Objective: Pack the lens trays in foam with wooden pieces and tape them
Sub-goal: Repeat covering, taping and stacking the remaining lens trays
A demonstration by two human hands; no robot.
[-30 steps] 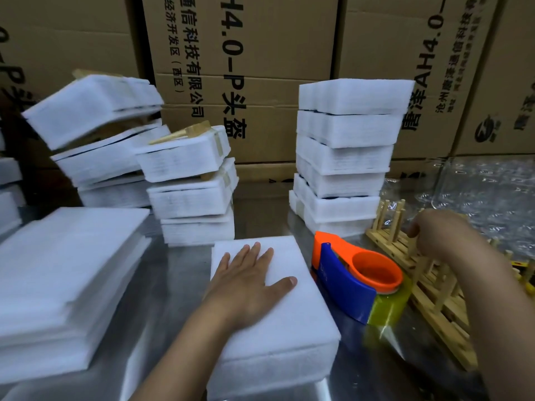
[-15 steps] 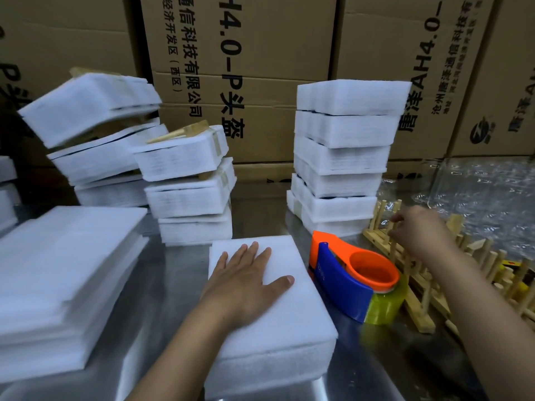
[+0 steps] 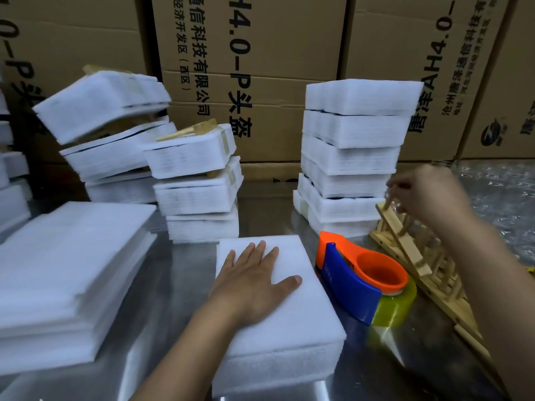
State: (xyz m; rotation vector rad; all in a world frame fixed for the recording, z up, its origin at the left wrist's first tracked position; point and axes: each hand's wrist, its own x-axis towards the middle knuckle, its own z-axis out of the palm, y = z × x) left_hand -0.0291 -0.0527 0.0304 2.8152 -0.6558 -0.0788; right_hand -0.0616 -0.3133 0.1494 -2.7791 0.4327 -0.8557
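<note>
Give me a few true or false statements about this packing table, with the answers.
1. The left hand lies flat on the foam pack. True.
2. The tape dispenser is red and green. False: it is orange and blue.
3. The right hand holds the tape dispenser. False: its fingers grip the wooden rack; the dispenser sits untouched on the table.
4. Cardboard boxes stand behind the stacked foam packs. True.
</note>
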